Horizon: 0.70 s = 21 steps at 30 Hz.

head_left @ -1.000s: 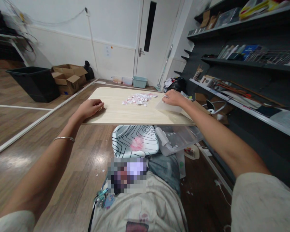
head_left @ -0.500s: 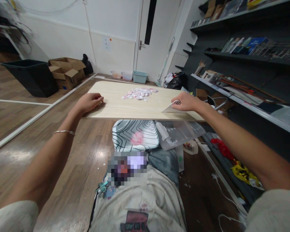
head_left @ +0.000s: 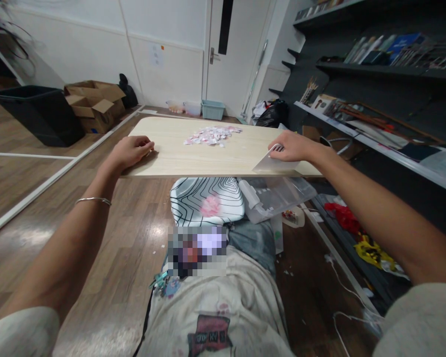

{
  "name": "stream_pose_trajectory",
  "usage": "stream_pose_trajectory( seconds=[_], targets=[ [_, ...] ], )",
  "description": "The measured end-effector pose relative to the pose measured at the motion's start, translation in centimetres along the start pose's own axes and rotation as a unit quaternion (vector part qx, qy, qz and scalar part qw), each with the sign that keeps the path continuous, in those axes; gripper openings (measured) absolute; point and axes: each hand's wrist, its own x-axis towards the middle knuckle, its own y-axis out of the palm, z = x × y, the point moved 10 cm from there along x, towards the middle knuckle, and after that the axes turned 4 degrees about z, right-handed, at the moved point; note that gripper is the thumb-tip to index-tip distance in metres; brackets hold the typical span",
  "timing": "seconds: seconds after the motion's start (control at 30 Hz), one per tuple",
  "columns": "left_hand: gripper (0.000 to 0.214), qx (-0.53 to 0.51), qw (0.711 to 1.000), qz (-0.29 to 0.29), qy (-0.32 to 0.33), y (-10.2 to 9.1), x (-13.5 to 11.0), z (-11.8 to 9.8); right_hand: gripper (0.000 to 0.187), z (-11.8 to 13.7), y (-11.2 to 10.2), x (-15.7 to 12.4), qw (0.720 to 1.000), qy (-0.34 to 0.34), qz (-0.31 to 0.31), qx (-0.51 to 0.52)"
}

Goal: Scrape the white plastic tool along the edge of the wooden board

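A pile of small white and pinkish paper scraps (head_left: 213, 136) lies toward the far middle of the pale wooden tabletop (head_left: 178, 162). At the table's left end, my left hand (head_left: 134, 150) rests with its fingers curled in. Its palm side is hidden, so anything inside cannot be seen. My right hand (head_left: 292, 146) grips the upper part of a thin, flat white plate (head_left: 269, 162), which slants over the near right of the tabletop. Dark stripes show on the plate beside my fingers. The scraps lie between my hands, apart from both.
Below the table's near edge are a black-lined white tray (head_left: 186, 201) with a pink heap and a clear plastic bin (head_left: 282, 196). Grey shelves (head_left: 386, 82) stand on the right. A black bin (head_left: 37, 116) and cardboard boxes (head_left: 96, 106) stand at left.
The view has shifted slightly, so the table sits a little higher. The plate in my right hand looks more upright and shows more of its face. My left hand stays at the left end.
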Motion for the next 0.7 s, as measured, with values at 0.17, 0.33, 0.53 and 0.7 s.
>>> stream_pose_trajectory(
  seconds=[0.17, 0.33, 0.53, 0.7],
  targets=[
    [0.049, -0.002, 1.0, -0.002, 0.003, 0.0, 0.1, 0.0, 0.022, 0.3, 0.1, -1.0, 1.0, -0.004, -0.003, 0.001],
    [0.049, -0.004, 1.0, -0.001, 0.009, 0.0, 0.2, 0.1, 0.03, -0.3, 0.5, -2.2, 0.999, 0.013, 0.028, 0.041],
    [0.052, 0.003, 1.0, -0.002, 0.007, 0.0, 0.4, 0.3, 0.017, -4.3, -0.6, -3.6, 0.988, 0.093, -0.038, 0.119],
    [0.053, 0.002, 1.0, -0.004, 0.006, 0.0, 0.2, 0.1, 0.02, -5.7, -2.4, -4.0, 0.981, 0.147, -0.105, 0.07]
  ],
)
